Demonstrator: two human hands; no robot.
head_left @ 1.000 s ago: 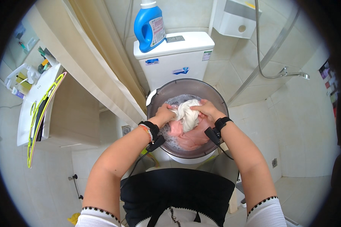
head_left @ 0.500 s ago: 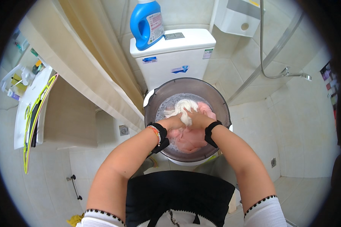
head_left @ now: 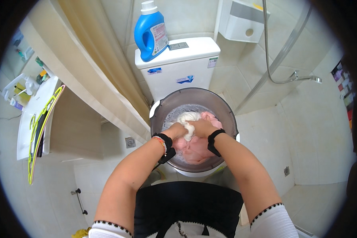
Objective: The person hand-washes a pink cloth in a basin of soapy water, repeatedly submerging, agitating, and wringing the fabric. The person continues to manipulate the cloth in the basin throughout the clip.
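At the lower edge of the frame, two white knitted sleeve cuffs with dark dotted trim are seen, one at the lower left point(head_left: 107, 229) and one at the lower right point(head_left: 271, 220), with a black garment point(head_left: 188, 208) between them. From these cuffs both bare forearms are stretched forward and inward, so that the wrists are brought close together at the centre of the frame. A black strap and a beaded bracelet point(head_left: 161, 142) are worn on the left wrist; a black strap point(head_left: 214, 139) is worn on the right wrist.

The left hand point(head_left: 176, 131) is clenched, knuckles up, on a bunched white wet cloth point(head_left: 188, 120). The right hand point(head_left: 202, 128) is clenched on the same cloth from the other side, so that the two fists are set just beside each other with the cloth gripped between them. The cloth is held over a round grey plastic basin point(head_left: 162, 115), just above the centre of the frame. A pink wet garment point(head_left: 194, 148) is lying in the basin beneath the hands, and foamy water point(head_left: 172, 117) is seen along the far left of the basin's inside.

Beyond the basin, a white toilet cistern point(head_left: 178, 67) is set against the wall, and a blue plastic detergent bottle with a white cap point(head_left: 150, 33) is stood upright on its lid at the upper middle of the frame. A beige curtain point(head_left: 95, 63) is hung at the upper left.
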